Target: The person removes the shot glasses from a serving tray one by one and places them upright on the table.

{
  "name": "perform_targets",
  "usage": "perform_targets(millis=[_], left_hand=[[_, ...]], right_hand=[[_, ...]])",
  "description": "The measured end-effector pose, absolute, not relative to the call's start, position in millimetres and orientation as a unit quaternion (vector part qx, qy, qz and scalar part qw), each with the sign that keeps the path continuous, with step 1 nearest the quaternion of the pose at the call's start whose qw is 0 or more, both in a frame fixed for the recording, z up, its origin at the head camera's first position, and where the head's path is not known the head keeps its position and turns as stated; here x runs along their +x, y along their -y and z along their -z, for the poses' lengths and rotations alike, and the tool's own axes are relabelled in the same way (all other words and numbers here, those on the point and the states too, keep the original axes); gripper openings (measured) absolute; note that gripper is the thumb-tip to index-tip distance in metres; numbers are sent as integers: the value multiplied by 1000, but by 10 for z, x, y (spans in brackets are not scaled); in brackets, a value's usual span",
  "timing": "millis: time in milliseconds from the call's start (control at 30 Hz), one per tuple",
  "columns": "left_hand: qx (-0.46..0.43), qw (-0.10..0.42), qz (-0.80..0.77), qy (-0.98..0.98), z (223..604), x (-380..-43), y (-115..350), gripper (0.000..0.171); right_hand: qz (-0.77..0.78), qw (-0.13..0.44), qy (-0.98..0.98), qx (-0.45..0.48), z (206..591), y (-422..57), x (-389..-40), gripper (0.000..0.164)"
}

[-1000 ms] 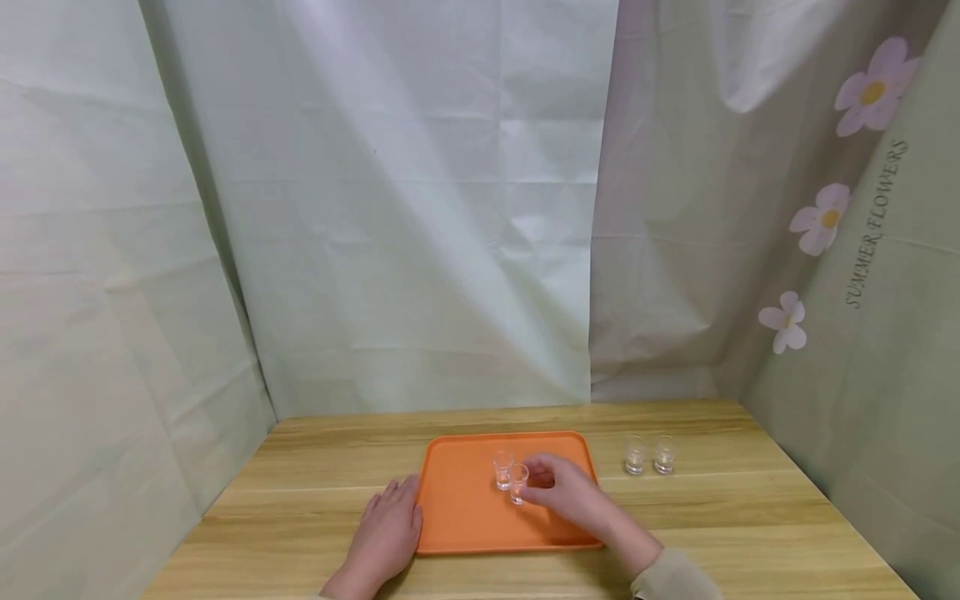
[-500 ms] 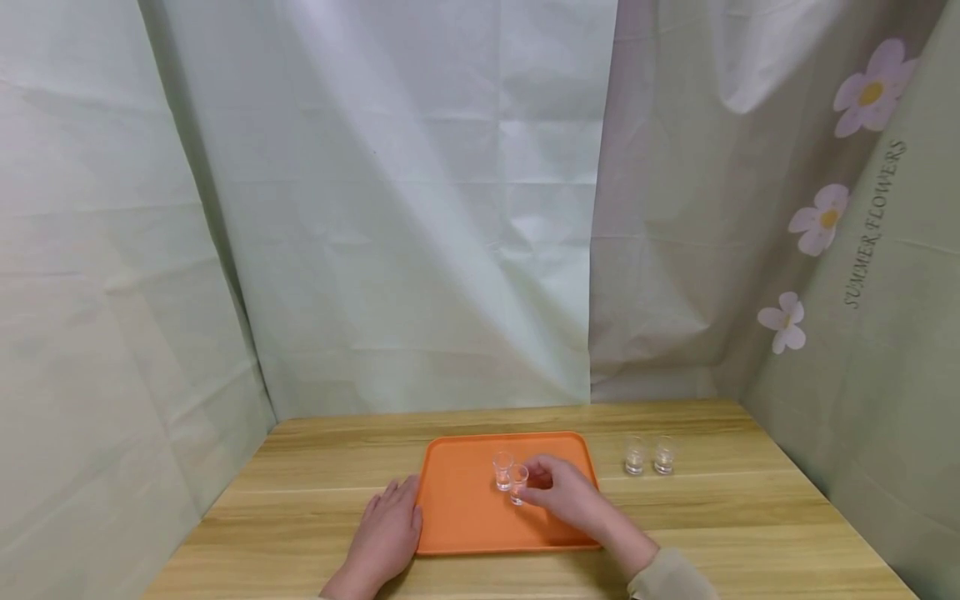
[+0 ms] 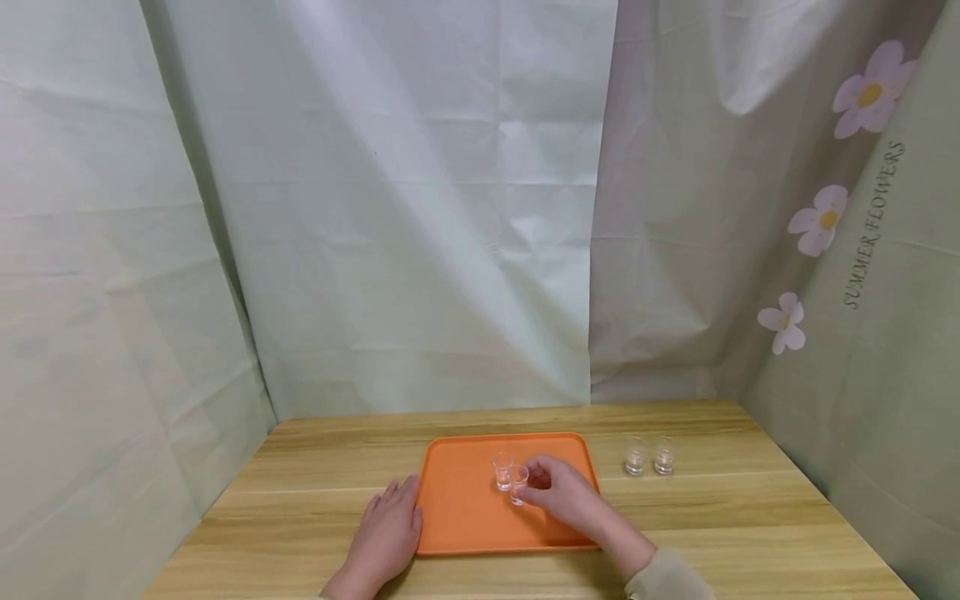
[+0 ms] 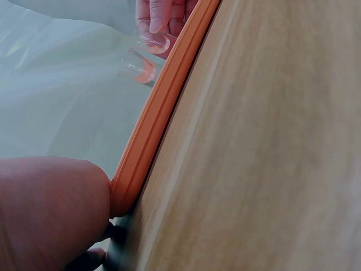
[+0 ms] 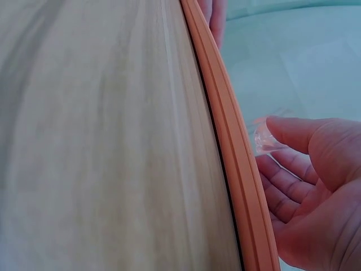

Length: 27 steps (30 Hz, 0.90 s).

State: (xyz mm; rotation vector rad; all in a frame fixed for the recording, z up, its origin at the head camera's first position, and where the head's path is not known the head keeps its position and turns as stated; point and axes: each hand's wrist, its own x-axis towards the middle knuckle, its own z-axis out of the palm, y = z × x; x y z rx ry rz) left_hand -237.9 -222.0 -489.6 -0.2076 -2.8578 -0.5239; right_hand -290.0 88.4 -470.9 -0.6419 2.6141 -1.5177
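Observation:
An orange tray (image 3: 457, 521) lies on the wooden table, carrying two small clear shot glasses side by side. My right hand (image 3: 564, 496) reaches over the tray's right side and pinches the nearer shot glass (image 3: 517, 482) between thumb and fingers. That glass stands upright, close against the other shot glass (image 3: 502, 468). In the right wrist view, the thumb meets the gripped glass (image 5: 263, 136), with the lower fingers loosely bent below. Palm down, my left hand (image 3: 386, 527) rests on the table against the tray's left edge; its thumb side (image 4: 56, 206) touches the rim (image 4: 149, 132).
Two more clear shot glasses, one on the left (image 3: 634, 458) and one on the right (image 3: 663, 457), stand on the table beyond the tray's right side. Pale fabric curtains (image 3: 420, 250) enclose the table (image 3: 720, 517) at the back and both sides.

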Motion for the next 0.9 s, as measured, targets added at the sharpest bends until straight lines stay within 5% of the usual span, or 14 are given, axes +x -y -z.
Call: perform_targets(millis=[900], left_hand=[[-77, 120, 184, 973, 4886, -2374, 2218, 50]], right_hand=[[521, 32, -822, -229, 4680, -967, -2884, 21]])
